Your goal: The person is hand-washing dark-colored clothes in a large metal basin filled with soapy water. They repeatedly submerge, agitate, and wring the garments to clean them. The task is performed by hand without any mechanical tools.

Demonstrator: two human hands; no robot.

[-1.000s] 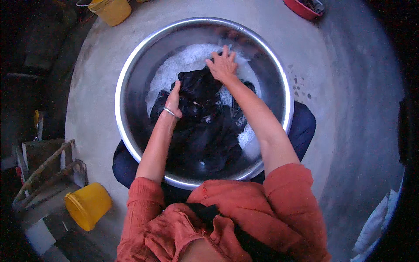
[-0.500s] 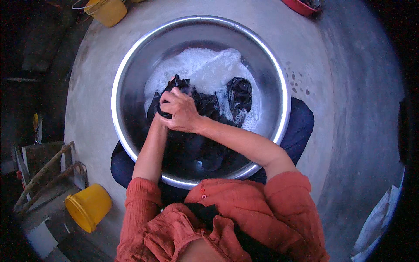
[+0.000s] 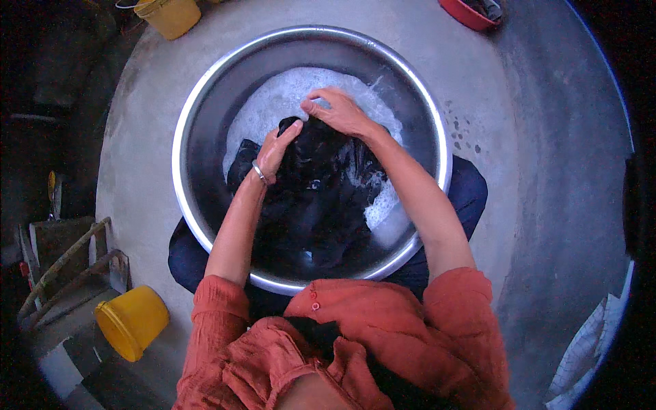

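A wide steel basin (image 3: pixel 179 147) holds soapy water and a soaked black cloth (image 3: pixel 321 167). My left hand (image 3: pixel 275 152), with a bangle at its wrist, is closed on the cloth's left upper edge, the thumb lying over the fabric. At the cloth's far edge, my right hand (image 3: pixel 342 115) curls thumb and fingers together and appears to grip the fabric; part of its grip is hidden. Dark wet fabric spreads from my hands toward the basin's near side. White suds (image 3: pixel 256 102) float mostly beyond the hands.
The basin stands between my dark-trousered legs (image 3: pixel 471 195) on a concrete floor (image 3: pixel 492 89). One yellow bucket (image 3: pixel 147 314) lies tipped at lower left; another yellow bucket (image 3: pixel 174 17) stands at far left. A red basin (image 3: pixel 468 14) with dark contents is at far right.
My hands were together at the left over bunched cloth. They have parted, the right moving right and away from me, and the cloth now spreads between them. Suds have shifted.
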